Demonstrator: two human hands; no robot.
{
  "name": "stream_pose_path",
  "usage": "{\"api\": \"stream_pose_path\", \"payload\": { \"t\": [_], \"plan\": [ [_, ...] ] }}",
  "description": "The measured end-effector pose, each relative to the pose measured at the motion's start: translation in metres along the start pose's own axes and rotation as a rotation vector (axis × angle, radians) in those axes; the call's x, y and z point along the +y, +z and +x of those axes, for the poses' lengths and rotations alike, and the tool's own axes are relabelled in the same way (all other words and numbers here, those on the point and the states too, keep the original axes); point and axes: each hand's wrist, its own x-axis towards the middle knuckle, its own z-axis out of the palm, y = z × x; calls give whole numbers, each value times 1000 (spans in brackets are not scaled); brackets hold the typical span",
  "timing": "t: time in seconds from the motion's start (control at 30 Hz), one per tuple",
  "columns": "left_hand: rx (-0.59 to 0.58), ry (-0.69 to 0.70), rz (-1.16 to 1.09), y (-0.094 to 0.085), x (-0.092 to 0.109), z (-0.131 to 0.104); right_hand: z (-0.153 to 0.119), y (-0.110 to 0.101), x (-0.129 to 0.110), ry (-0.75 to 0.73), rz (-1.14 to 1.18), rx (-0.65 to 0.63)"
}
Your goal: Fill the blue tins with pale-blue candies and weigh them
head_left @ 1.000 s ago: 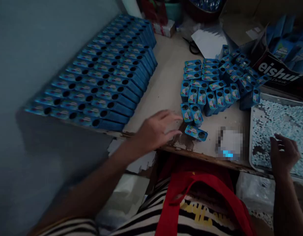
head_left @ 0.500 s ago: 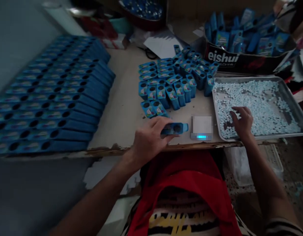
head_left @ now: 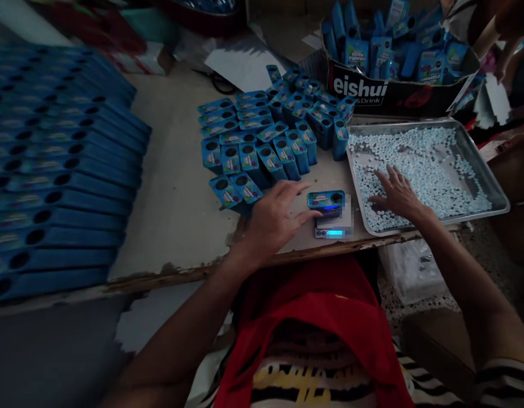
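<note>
A blue candy box (head_left: 326, 199) with a dark round hole in its top stands on a small digital scale (head_left: 335, 231) with a lit display. Just left of it, my left hand (head_left: 276, 218) is open, thumb and fingers apart, holding nothing. My right hand (head_left: 400, 195) spreads its fingers over the small pale-blue candies (head_left: 431, 170) in a metal tray (head_left: 502, 198); whether the fingertips touch them I cannot tell. Several more blue boxes (head_left: 248, 156) with holes in their tops stand grouped behind my left hand.
Rows of blue boxes (head_left: 70, 170) fill the table's left side. Behind the tray sits a black carton (head_left: 372, 93) packed with blue boxes. White paper (head_left: 245, 62) and scissors (head_left: 217, 82) lie at the back. Another person's hand (head_left: 502, 68) shows at upper right.
My left hand has let go of the blue candy box, which now stands on the scale. The fingers of my right hand have spread over the candies. The view has shifted right.
</note>
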Motion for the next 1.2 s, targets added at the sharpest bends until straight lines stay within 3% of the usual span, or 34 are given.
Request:
{"api": "stream_pose_path", "payload": {
  "t": [0.07, 0.2, 0.33, 0.47, 0.57, 0.73, 0.9, 1.07, 1.2],
  "plan": [
    [60, -6, 66, -21, -2, -15, 15, 0, 3, -49, -61, -67],
    [178, -12, 180, -58, -5, -44, 31, 0, 2, -146, -113, -83],
    [223, -63, 210, -69, -4, -64, 30, -11, -2, -31, 159, -61],
    [123, 18, 179, -51, -3, -70, 24, -30, -4, 328, 788, 65],
    [67, 9, 140, -35, -5, -69, 15, -44, -6, 587, 1234, 15],
    [207, 72, 103, -26, -8, -63, -7, -60, -16, 856, 1539, -62],
    [139, -99, -83, -19, 3, -59, -21, -60, -31, 729, 1430, -94],
    [50, -333, -319, 11, 13, -51, -19, -55, -46, 648, 1429, -74],
    [55, -381, -375, 32, 11, -43, -16, -57, -51, 595, 1473, -70]
  ]
}}
